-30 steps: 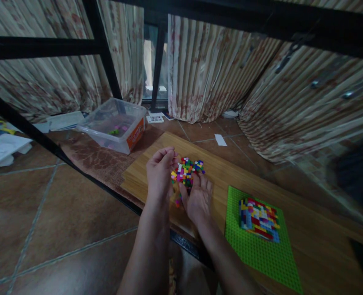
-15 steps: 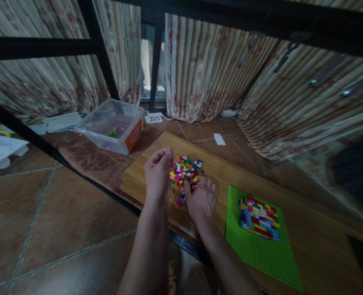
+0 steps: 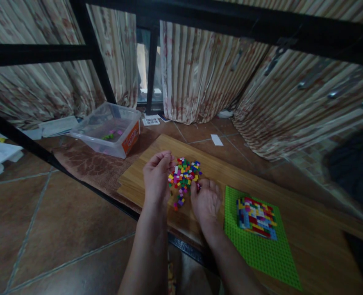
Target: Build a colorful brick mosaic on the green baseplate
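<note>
Small colourful toy bricks (image 3: 184,174) lie in a loose heap on a wooden board. At the heap's left edge, my left hand (image 3: 157,176) is raised with thumb and fingers pinched together; what it holds is too small to make out. My right hand (image 3: 207,200) rests low at the heap's right side, fingers curled. A small dark pink or purple brick (image 3: 199,186) shows between its thumb and forefinger. To the right, a block of stacked multicoloured bricks (image 3: 257,217) sits on a green studded baseplate (image 3: 261,256).
A clear plastic box (image 3: 107,141) with an orange label and some bricks inside stands at the far left on a brown mat (image 3: 86,164). Dark metal frame bars (image 3: 40,53) cross in front and above. A white card (image 3: 216,139) lies on the tiled floor behind the board.
My right hand has drawn back to the right, away from the middle of the heap, and its fingers have curled in. My left hand keeps its pinch almost in place.
</note>
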